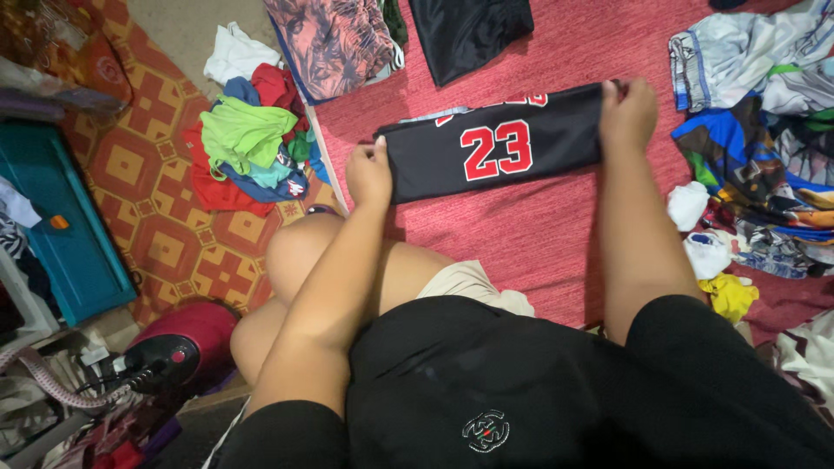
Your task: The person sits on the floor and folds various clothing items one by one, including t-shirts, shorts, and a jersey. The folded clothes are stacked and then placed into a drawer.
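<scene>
Red carpet (539, 234) covers the floor where a person sits. A black jersey (495, 148) with red numerals lies folded into a long band before them. Left hand (369, 174) pinches its near end; right hand (627, 113) grips the far end. Loose clothes (252, 143) are heaped at the left.

Red textured carpet (539, 234) carries folded black sports jersey w/ red numerals (495, 148), black cloth (465, 30) & pink patterned garment (334, 39) above. Patterned clothes heap (756, 130) at right edge. Orange geometric-print mat (165, 217) beside it holds bright mixed clothes pile (252, 143).
</scene>
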